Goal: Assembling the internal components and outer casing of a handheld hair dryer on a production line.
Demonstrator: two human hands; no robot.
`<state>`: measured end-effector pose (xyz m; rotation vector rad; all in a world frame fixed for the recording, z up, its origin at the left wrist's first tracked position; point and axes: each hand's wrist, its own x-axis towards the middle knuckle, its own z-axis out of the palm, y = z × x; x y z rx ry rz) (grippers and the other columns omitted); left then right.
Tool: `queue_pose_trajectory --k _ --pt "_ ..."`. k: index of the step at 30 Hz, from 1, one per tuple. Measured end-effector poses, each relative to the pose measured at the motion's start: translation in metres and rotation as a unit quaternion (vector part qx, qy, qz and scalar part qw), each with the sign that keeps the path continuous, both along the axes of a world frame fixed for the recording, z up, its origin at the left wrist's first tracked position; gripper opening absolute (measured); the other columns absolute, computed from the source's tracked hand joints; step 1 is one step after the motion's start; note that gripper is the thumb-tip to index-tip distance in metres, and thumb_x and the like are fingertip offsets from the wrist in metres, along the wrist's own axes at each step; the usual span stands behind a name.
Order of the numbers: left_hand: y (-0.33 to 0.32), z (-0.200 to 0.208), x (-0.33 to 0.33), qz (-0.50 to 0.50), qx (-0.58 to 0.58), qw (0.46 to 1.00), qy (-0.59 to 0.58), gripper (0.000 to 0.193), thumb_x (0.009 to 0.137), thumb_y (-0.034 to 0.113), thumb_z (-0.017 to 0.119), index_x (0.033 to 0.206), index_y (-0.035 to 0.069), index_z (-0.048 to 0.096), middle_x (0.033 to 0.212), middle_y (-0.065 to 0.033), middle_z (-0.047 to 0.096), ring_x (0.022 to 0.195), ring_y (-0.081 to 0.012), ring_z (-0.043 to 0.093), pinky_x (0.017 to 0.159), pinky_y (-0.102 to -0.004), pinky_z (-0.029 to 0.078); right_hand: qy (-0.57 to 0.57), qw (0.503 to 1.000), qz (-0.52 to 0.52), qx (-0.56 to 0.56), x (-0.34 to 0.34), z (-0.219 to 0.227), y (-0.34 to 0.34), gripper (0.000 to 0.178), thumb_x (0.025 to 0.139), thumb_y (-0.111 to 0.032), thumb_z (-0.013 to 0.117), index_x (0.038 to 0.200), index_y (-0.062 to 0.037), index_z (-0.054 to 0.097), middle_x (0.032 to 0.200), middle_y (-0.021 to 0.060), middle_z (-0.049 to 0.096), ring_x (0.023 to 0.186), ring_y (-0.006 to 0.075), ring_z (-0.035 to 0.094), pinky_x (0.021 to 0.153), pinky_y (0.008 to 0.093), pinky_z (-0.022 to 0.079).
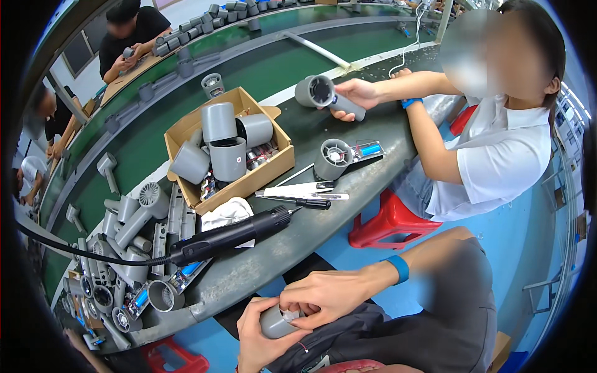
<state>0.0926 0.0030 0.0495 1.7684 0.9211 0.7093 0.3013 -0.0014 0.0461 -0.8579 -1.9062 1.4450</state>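
Note:
Over my lap, my left hand (262, 336) is wrapped round a short grey plastic cylinder (273, 323), like the housings on the table. My right hand (333, 297), with a blue band (398, 269) at its wrist, bends its fingers into the cylinder's open end. A whitish piece (290, 315) shows between those fingertips; its kind I cannot make out. On the table edge nearest my hands lies a black electric screwdriver (230, 235) with a cable, partly over a white cloth (229, 212).
A cardboard box (249, 180) holds grey housings and small parts. Grey dryer-shaped bodies (149, 205) and circuit boards crowd the left. Tweezers (298, 189) lie mid-table. At right, a co-worker's hand (357, 99) holds a grey dryer-shaped body (315, 91). A red stool (398, 221) stands below.

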Motion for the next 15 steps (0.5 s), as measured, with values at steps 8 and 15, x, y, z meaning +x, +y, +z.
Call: queue_pose_trajectory --k 8,15 --pt "0.000 0.008 0.002 -0.002 0.011 1.000 -0.022 0.059 0.057 0.011 0.088 0.106 0.001 0.057 0.094 -0.0135 0.061 0.086 -0.0247 0.061 0.079 -0.0338 0.049 0.015 1.000 -0.010 -0.003 0.001 0.005 -0.002 0.024 0.085 -0.017 0.064 0.094 0.0009 0.050 0.078 0.0118 0.058 0.057 0.0207 0.059 0.052 0.0316 0.047" --pt "0.001 0.012 0.006 -0.014 0.012 0.999 -0.028 0.056 0.057 0.009 0.087 0.105 0.000 0.059 0.094 -0.0138 0.061 0.085 -0.0252 0.061 0.078 -0.0343 0.048 0.032 0.999 -0.024 0.029 0.001 0.001 -0.004 0.024 0.082 -0.011 0.067 0.096 -0.0018 0.050 0.078 0.0088 0.058 0.052 0.0169 0.059 0.047 0.0281 0.046"
